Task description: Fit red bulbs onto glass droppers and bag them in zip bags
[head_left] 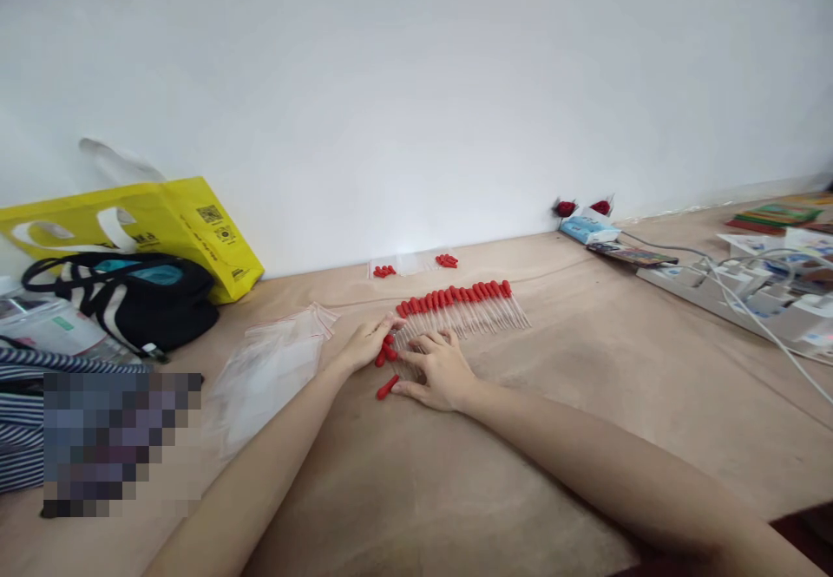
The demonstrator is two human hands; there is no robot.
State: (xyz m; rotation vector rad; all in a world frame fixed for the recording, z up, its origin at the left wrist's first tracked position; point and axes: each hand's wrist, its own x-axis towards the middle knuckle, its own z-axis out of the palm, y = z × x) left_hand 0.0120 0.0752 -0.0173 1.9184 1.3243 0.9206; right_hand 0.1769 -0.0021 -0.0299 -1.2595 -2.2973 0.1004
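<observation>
Glass droppers with red rubber bulbs (455, 296) lie side by side in a slanting row on the cloth-covered table, bulbs toward the wall and thin clear tubes toward me. My left hand (368, 344) is at the row's left end, fingers pressed together; what they hold, if anything, is hidden. Just under those fingertips sit a few red bulbs (386, 350). Over the tubes at that end, my right hand (441, 372) rests palm down with its fingers spread. By its thumb is a single red bulb (387, 388).
Clear zip bags (277, 377) lie left of the hands. Small bags with red bulbs (383, 272) are near the wall. Farther left are a yellow bag (214, 239) and a black bag (169, 299). A power strip (709, 299) with cables and a tissue pack (589, 227) stand right.
</observation>
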